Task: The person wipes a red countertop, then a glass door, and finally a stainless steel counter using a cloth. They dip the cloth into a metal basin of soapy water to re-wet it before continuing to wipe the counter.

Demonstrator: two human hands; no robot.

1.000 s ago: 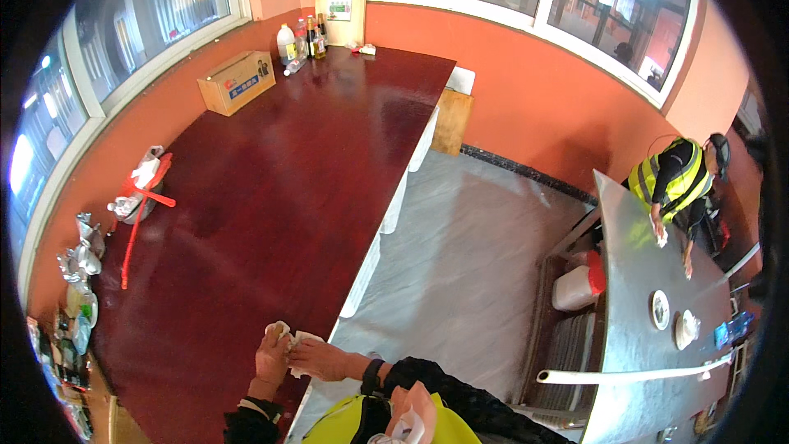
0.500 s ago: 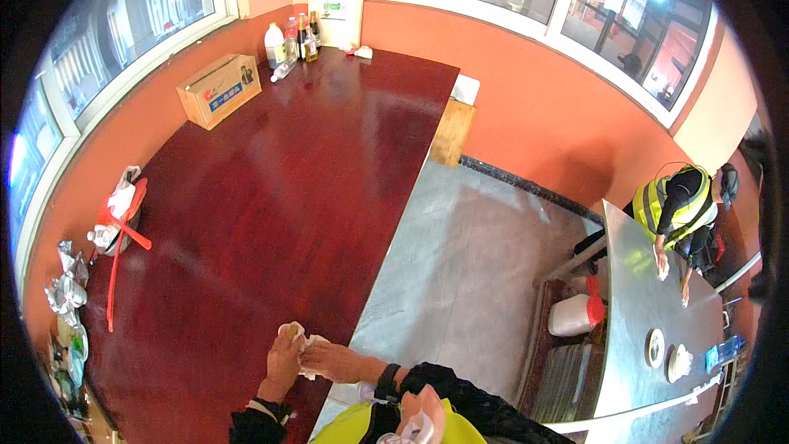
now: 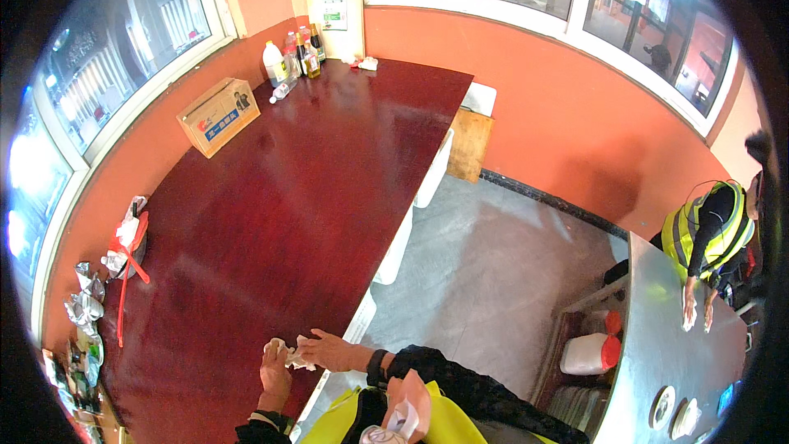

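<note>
My left hand (image 3: 275, 370) and my right hand (image 3: 325, 350) meet over the near edge of a long dark red table (image 3: 271, 197). Between them they hold a small crumpled white cloth or paper (image 3: 293, 353). The left hand's fingers curl around one end of it, and the right hand pinches the other end. Both hands rest low, close to the tabletop. A dark watch sits on my right wrist, and my sleeves are dark under a yellow vest.
A cardboard box (image 3: 218, 115) and several bottles (image 3: 292, 62) stand at the table's far end. Crumpled foil and bags (image 3: 90, 296) line the left wall. White cabinets border a grey floor (image 3: 493, 279). Another person in a yellow vest (image 3: 711, 234) wipes a steel table (image 3: 674, 353).
The view has swung slightly; my hands stay together on the white cloth at the table's near edge, shifting a little to the right. The other person keeps wiping the steel table.
</note>
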